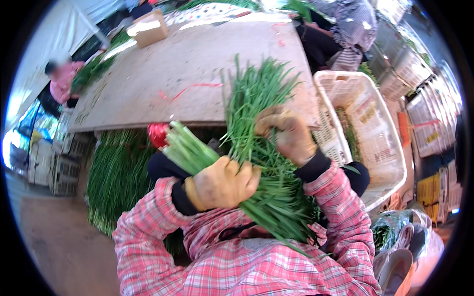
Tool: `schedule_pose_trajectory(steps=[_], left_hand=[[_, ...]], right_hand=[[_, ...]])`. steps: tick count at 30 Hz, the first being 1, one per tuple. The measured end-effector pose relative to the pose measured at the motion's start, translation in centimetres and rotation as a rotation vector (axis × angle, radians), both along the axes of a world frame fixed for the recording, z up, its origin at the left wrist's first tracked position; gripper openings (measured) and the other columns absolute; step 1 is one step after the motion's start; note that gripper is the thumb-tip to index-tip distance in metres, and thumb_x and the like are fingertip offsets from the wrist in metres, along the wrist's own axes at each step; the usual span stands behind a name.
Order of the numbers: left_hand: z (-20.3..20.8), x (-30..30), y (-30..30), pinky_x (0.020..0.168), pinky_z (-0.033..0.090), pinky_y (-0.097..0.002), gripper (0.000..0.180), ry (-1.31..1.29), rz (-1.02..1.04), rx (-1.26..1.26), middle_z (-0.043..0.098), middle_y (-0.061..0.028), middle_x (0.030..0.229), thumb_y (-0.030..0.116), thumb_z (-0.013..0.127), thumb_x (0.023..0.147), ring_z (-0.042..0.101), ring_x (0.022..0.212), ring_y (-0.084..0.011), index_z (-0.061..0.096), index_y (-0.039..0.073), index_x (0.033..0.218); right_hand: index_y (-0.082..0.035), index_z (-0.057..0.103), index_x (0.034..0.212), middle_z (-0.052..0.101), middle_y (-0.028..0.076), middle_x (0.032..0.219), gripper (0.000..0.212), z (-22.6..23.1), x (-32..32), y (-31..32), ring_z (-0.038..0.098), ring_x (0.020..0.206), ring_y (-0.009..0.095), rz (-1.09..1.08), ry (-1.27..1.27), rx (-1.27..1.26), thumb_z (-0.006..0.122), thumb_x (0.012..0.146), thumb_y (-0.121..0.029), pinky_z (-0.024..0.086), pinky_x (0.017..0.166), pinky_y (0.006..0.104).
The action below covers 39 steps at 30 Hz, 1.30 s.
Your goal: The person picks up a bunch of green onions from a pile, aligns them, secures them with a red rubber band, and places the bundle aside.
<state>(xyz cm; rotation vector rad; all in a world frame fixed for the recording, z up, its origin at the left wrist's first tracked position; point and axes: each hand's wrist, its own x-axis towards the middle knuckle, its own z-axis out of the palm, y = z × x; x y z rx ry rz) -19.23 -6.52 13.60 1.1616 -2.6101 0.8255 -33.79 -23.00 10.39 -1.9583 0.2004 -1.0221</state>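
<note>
My left hand [223, 183], in a tan work glove, is closed around a bunch of chives [190, 147]. Its pale cut stems point up and left, while the green leaves hang down to the right across my lap. More long chives [257, 91] lie over the near edge of the board table, just above that hand. My right hand [286, 134], gloved too, is beside these leaves with its fingers curled in. Whatever those fingers hold, if anything, is hidden. Pink plaid sleeves with dark cuffs cover both arms.
The large board table [192, 64] carries a red ribbon [197, 86] and a cardboard box [148, 28]. To the right stands a white plastic crate [395, 143]. A heap of chives [118, 167] lies at left, by a red bundle [157, 134]. Other people sit around the table.
</note>
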Motion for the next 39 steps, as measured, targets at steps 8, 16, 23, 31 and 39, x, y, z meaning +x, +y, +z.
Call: schedule_pose_trajectory(steps=[8, 16, 23, 31, 39], left_hand=[[-1.3, 1.8, 0.6, 0.078, 0.048, -0.0374, 0.03, 0.091, 0.072, -0.116, 0.052, -0.0032, 0.078, 0.011, 0.063, 0.068, 0.055, 0.085, -0.0237, 0.061, 0.007, 0.097], [-2.1, 1.6, 1.1, 0.098, 0.04, -0.046, 0.036, 0.139, 0.025, -0.169, 0.056, -0.0039, 0.079, 0.008, 0.063, 0.066, 0.056, 0.103, -0.027, 0.057, 0.006, 0.102], [-2.6, 0.6, 1.5, 0.081, 0.051, -0.0388, 0.026, 0.166, -0.218, -0.226, 0.056, -0.0074, 0.077, 0.011, 0.066, 0.071, 0.057, 0.071, -0.0208, 0.061, 0.004, 0.096], [-1.7, 0.9, 2.5, 0.072, 0.051, -0.0355, 0.034, 0.179, -0.155, -0.07, 0.055, -0.007, 0.079, 0.012, 0.066, 0.066, 0.054, 0.072, -0.0197, 0.062, 0.002, 0.097], [-1.1, 4.7, 2.3, 0.073, 0.052, -0.0349, 0.032, 0.084, 0.004, -0.212, 0.059, -0.0074, 0.085, 0.006, 0.064, 0.068, 0.058, 0.077, -0.0198, 0.062, 0.0, 0.099]], right_hand=[[-0.006, 0.065, 0.077, 0.064, 0.008, 0.091, 0.025, 1.6, -3.2, 1.3, 0.06, 0.085, 0.023, -0.286, 0.116, -0.183, 0.064, 0.058, 0.01, 0.047, 0.075, 0.0333], [0.004, 0.065, 0.087, 0.06, 0.012, 0.111, 0.011, 0.2, -4.8, 0.0, 0.057, 0.099, 0.018, -0.319, 0.186, 0.022, 0.063, 0.077, 0.008, 0.047, 0.081, 0.0269], [0.006, 0.065, 0.086, 0.066, 0.014, 0.095, 0.01, -0.8, -2.1, -3.2, 0.061, 0.086, 0.018, -0.545, 0.147, -0.148, 0.065, 0.077, 0.0, 0.047, 0.076, 0.0269], [-0.001, 0.069, 0.083, 0.068, 0.013, 0.084, 0.016, -5.3, -9.7, -5.5, 0.064, 0.075, 0.02, -0.237, 0.816, -0.03, 0.069, 0.077, -0.015, 0.05, 0.07, 0.031], [-0.004, 0.062, 0.111, 0.065, 0.016, 0.099, 0.031, -2.2, -8.0, -0.3, 0.062, 0.093, 0.025, -0.131, 0.415, 0.003, 0.061, 0.087, -0.024, 0.047, 0.083, 0.0328]])
